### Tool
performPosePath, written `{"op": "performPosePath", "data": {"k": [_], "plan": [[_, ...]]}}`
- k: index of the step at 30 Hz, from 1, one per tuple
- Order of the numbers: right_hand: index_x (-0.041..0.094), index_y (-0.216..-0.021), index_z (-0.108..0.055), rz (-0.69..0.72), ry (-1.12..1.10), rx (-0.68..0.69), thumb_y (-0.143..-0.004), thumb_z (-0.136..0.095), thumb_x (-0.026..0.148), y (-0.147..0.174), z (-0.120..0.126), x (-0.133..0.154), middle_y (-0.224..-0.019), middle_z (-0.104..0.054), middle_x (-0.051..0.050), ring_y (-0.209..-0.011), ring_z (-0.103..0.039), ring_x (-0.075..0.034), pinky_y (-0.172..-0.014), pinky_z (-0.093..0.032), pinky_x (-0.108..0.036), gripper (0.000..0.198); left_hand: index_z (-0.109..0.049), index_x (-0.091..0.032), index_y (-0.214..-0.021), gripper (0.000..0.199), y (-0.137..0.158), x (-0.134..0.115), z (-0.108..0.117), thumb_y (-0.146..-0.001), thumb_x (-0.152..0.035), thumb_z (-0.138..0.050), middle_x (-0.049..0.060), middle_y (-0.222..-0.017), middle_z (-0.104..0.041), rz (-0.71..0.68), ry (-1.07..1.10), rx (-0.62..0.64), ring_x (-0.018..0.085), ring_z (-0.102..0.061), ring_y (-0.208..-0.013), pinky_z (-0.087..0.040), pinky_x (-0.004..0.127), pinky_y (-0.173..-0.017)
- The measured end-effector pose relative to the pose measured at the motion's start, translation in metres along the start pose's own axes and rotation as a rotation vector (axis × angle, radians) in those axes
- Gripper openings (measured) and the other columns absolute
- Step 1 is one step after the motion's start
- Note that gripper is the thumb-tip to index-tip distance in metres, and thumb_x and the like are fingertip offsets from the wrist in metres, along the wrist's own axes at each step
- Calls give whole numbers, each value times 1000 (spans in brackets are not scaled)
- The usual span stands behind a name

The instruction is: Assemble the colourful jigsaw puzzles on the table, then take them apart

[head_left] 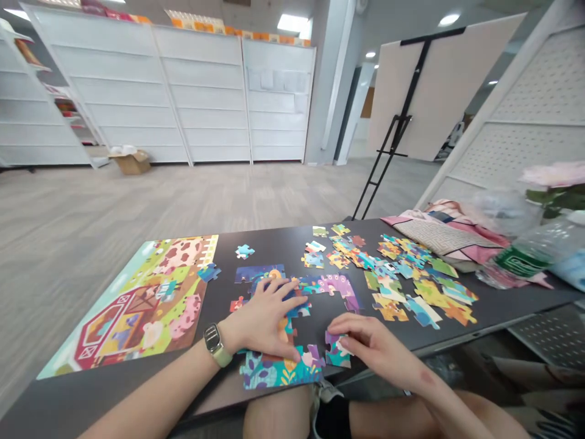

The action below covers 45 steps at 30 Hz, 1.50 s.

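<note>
A partly joined jigsaw puzzle [292, 375] with sea colours lies at the table's near edge. Spread flat over its middle is my left hand [269, 314], fingers apart, hiding some pieces beneath. My right hand [365, 341] pinches a purple and teal puzzle piece [337, 352] just right of the puzzle's lower corner; a narrow dark gap shows between them. At the upper right of the puzzle runs a purple tentacle-like section [340, 286]. A blue loose piece [245, 250] lies beyond the puzzle, and another blue piece [209, 272] overlaps the farm picture's edge.
A finished farm picture [150, 305] lies at the left of the dark table [274, 241]. Several loose pieces [397, 268] are scattered on the right. Beyond them are a plastic bottle [525, 259] and a pink cloth bag [457, 238]. An easel [402, 122] stands behind.
</note>
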State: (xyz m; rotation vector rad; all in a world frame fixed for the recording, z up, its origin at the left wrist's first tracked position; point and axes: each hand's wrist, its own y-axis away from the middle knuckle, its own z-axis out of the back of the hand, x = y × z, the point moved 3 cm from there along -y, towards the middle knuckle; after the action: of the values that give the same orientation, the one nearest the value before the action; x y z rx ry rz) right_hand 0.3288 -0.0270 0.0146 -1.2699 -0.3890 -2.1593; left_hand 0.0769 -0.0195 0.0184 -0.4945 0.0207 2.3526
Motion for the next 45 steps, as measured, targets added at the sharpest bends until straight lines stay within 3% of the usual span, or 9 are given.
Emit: {"op": "performPosePath", "data": {"k": [5,10,17,24,38,45], "plan": [[25,-104,-77,78,38,-2,-98,-53,31,-15,-5,4,-109,-74,-6,-99,-69,-19,-89,-54,-32,25,-43,-27,-150,102,0,7,-6,-67,-76,-73,17,-160,-32,97,-34,1,48,-31,-141,-23,70,-110],[26,-107,-75,158,231,-40,-100,-49,26,-21,-16,0,-119,-70,-8,-110,-64,-22,-96,-52,-39,27,-44,-29,-149,99,1,18,-6,-67,-76,-73,14,-160,-34,119,-24,-55,47,-31,-140,-22,68,-111],[23,-103,-67,166,265,-231,-99,-43,21,-6,-13,-3,-119,-66,-11,-114,-59,-24,-99,-49,-43,25,-44,-28,-150,99,-1,15,-3,-67,-75,-74,15,-161,-31,176,-37,14,49,-29,-142,-22,70,-111],[22,-97,-67,218,482,-125,-83,-57,12,-3,-25,15,-115,-67,-9,-109,-58,-26,-99,-46,-48,19,-42,-31,-151,101,0,13,-1,-66,-72,-77,12,-163,-30,194,-37,19,47,-28,-143,-23,67,-112],[24,-99,-67,108,452,-126,-84,-63,20,-5,-24,12,-119,-65,-8,-115,-57,-26,-107,-40,-48,16,-43,-30,-151,101,0,13,0,-67,-76,-73,13,-163,-29,185,-13,26,49,-26,-144,-22,69,-113],[23,-101,-65,122,417,-156,-89,-56,18,-6,-24,14,-115,-66,-8,-113,-58,-24,-104,-43,-44,17,-41,-29,-152,99,-1,12,0,-70,-75,-73,14,-164,-26,193,-25,58,48,-24,-146,-22,68,-114]]}}
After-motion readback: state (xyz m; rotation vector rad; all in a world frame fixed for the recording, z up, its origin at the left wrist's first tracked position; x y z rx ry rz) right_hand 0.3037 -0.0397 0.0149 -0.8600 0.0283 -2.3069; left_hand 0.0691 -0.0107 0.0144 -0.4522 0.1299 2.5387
